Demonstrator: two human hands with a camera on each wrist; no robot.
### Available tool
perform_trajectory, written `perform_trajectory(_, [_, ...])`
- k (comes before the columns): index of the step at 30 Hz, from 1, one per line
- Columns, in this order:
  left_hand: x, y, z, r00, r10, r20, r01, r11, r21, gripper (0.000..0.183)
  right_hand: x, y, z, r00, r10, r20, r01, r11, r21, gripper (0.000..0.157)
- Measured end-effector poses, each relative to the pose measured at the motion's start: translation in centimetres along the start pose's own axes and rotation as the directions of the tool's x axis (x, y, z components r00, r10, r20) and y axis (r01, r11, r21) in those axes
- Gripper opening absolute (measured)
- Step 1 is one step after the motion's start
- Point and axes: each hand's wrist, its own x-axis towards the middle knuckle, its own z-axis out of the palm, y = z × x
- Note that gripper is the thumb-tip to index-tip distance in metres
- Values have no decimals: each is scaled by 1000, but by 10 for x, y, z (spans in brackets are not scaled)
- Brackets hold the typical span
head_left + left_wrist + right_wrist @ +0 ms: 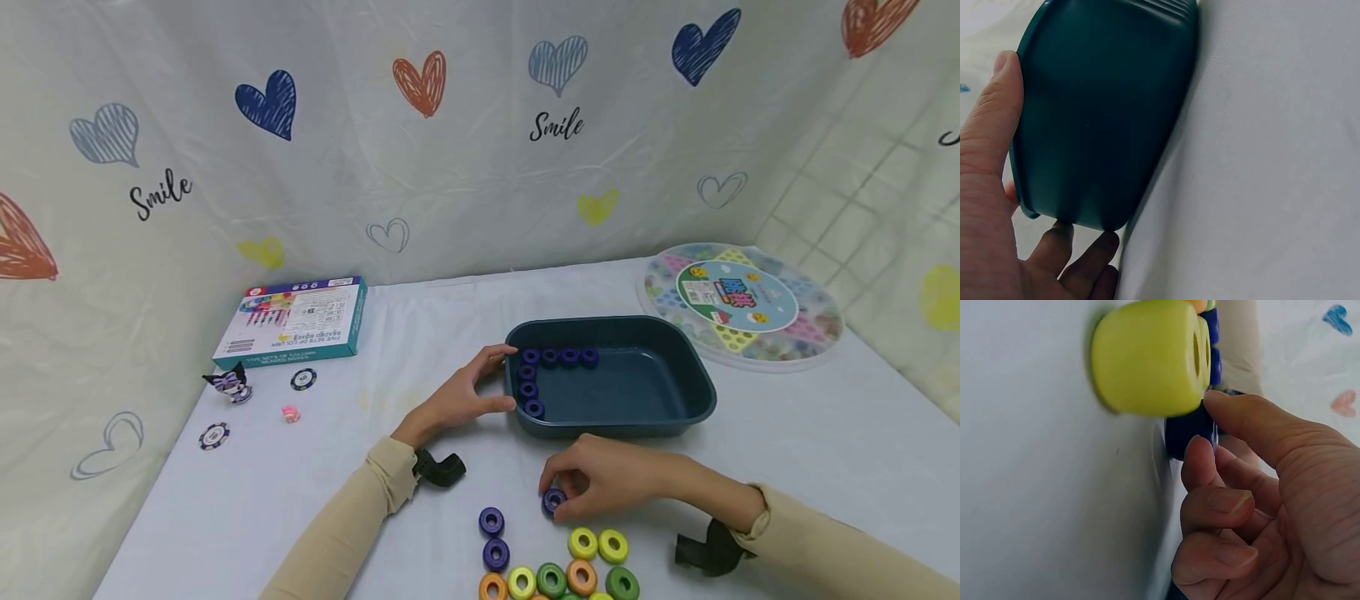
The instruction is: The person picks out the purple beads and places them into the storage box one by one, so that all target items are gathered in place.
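Note:
A dark teal plastic tray (622, 417) sits on the white-covered table, with several purple ring beads (550, 358) in an L along its left end and far side. My left hand (457, 398) holds the tray's left end, thumb at the near corner and fingers towards the far one. The left wrist view shows the thumb and fingertips against the tray wall (1097, 125). In front of the tray, my right hand (607, 477) pinches a purple ring bead (554, 502) between thumb and fingers, low at the tabletop. A yellow ring bead (1147, 359) is close beside it in the right wrist view.
Purple beads (496, 554) and yellow, green and orange ones (582, 577) lie at the near edge of view. A flat box (300, 321), poker chips (303, 379) and small figurines (231, 385) are on the left. A round patterned case (810, 321) lies behind right.

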Motion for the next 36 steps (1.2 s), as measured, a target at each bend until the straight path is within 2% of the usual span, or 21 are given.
perform_trajectory(8, [0, 1, 0, 1000, 14, 6, -14, 1000, 0, 72, -17, 14, -5, 998, 50, -31, -47, 995, 86, 21])
perform_trajectory(13, [0, 1, 0, 1000, 17, 9, -17, 1000, 2, 73, -29, 21, -7, 996, 81, -23, -77, 984, 163, 23])
perform_trajectory(21, [0, 0, -1, 1000, 23, 18, -23, 1000, -1, 72, -47, 31, -13, 995, 104, -14, -98, 971, 220, 25])
perform_trajectory(23, [-1, 3, -2, 1000, 23, 20, -22, 1000, -6, 73, -51, 33, -14, 994, 110, -10, -104, 965, 242, 26])
perform_trajectory(30, [-9, 33, -8, 999, 18, 48, -17, 1000, -20, 75, -57, 37, -12, 993, 122, -6, -113, 940, 321, 28])
perform_trajectory(33, [-9, 35, -8, 998, 17, 52, -16, 1000, -17, 75, -58, 37, -11, 992, 127, -16, -114, 936, 332, 28])
perform_trajectory(36, [-8, 29, -6, 999, 28, 44, -26, 999, -31, 75, -59, 35, -11, 991, 130, -17, -116, 935, 334, 27])
